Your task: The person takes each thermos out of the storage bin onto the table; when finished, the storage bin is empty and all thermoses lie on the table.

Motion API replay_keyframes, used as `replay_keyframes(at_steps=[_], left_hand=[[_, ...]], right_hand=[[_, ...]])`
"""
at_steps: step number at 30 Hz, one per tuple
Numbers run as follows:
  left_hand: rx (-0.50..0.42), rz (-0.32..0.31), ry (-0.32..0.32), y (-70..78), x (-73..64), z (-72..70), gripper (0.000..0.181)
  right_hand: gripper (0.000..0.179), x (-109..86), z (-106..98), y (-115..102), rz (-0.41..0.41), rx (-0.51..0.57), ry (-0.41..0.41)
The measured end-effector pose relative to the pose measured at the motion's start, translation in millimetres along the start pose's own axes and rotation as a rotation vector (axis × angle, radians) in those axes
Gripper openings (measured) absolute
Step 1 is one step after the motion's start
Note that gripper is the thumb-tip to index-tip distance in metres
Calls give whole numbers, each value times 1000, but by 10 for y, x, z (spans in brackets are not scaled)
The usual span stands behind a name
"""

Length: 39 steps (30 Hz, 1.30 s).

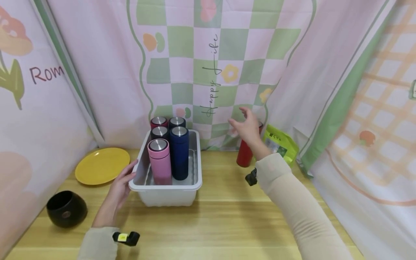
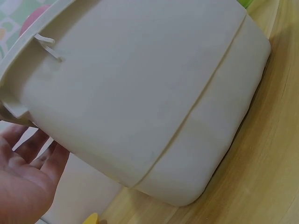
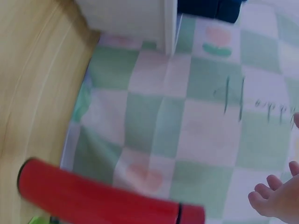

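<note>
A light grey plastic bin (image 1: 167, 198) holds several upright thermos bottles, among them a pink one (image 1: 160, 164) in front and a dark blue one (image 1: 180, 155) beside it. My left hand (image 1: 121, 186) touches the bin's left side at the rim; in the left wrist view its fingers rest below the rim. Farther right, a red thermos bottle (image 1: 244, 155) stands on the table, partly hidden by my right hand (image 1: 248, 128). That hand is raised near the bottle's top, fingers apart and holding nothing. The right wrist view shows a gap between the hand (image 3: 280, 196) and the red bottle (image 3: 103, 196).
A bright green packet (image 1: 281, 142) stands behind the red bottle, close to the back curtain (image 1: 234, 43). Left of the bin lie a yellow plate (image 1: 102, 166) and a round black pot (image 1: 66, 209). All stand on a wooden table (image 1: 224, 224) with curtains on three sides.
</note>
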<state>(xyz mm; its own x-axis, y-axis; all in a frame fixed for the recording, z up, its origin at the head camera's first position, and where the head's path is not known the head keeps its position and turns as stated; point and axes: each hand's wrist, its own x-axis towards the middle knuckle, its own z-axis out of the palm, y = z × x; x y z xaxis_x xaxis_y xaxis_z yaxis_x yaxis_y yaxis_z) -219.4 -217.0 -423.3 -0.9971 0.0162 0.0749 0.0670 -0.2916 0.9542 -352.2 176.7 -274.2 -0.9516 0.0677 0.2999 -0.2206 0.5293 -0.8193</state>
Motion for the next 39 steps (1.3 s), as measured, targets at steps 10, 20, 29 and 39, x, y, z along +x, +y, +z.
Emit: replay_keyframes(at_steps=[10, 20, 29, 39], left_hand=[[4, -11, 11, 11, -21, 12, 46], [4, -12, 9, -4, -13, 5, 47], [5, -6, 1, -15, -13, 13, 49], [3, -23, -3, -8, -24, 10, 52]], right_hand=[[67, -213, 325, -357, -74, 42, -121], [63, -454, 661, -618, -79, 124, -257], [60, -654, 943, -798, -65, 208, -338], [59, -832, 1216, -935, -47, 101, -380]])
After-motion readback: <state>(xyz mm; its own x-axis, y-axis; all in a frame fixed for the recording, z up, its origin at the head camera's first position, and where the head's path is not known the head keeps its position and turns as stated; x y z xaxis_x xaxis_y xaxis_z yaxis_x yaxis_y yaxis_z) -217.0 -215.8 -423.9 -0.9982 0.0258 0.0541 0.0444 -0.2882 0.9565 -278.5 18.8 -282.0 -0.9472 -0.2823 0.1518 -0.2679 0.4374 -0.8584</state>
